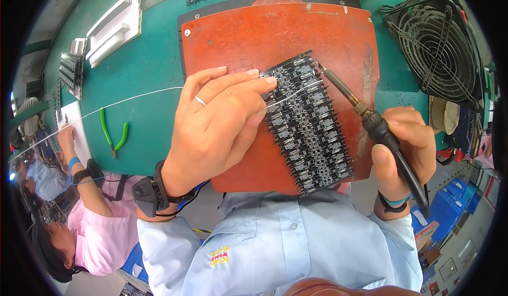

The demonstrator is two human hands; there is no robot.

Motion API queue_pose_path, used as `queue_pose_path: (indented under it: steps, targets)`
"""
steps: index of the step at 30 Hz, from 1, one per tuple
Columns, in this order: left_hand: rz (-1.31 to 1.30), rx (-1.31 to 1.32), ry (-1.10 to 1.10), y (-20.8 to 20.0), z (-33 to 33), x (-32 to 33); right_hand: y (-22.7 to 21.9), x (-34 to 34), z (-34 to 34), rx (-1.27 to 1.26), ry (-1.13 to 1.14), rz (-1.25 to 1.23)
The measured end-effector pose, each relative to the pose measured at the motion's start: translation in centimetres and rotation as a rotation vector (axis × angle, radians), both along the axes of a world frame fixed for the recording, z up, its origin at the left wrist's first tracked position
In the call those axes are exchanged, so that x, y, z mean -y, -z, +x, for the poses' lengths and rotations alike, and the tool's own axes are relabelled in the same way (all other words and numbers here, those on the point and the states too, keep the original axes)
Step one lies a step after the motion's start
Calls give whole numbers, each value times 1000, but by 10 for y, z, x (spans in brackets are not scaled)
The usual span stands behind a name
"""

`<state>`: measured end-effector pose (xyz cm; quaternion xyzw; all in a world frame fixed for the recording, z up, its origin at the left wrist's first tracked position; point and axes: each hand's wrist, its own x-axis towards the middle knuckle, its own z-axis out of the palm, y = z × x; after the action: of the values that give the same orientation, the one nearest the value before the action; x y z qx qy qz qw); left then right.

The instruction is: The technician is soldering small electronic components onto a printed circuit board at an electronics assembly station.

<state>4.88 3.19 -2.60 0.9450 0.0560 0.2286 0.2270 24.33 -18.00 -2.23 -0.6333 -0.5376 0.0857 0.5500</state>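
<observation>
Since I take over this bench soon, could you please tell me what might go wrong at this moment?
The left hand feeds solder wire close to the soldering iron tip, so fingertips may get burned. The black circuit board panel overhangs the red mat edge and might tip. Its closely packed parts could be bridged by stray solder.
</observation>
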Motion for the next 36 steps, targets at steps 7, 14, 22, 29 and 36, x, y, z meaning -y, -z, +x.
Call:
queue_pose_path:
  steps: [7,14,22,29,36]
  targets:
    - [11,32,-18,3,-3,1,2,6,-1,-52,13,5]
    - [-57,83,-164,-7,-14,7,0,10,1,-54,-40,47]
    - [55,56,-246,-28,-16,9,-1,-4,-2,10,-179,11]
    - [74,18,-230,-36,-18,11,-1,-11,-5,23,-177,-39]
    - [78,11,-219,-34,-16,10,-1,-12,-6,7,-179,-42]
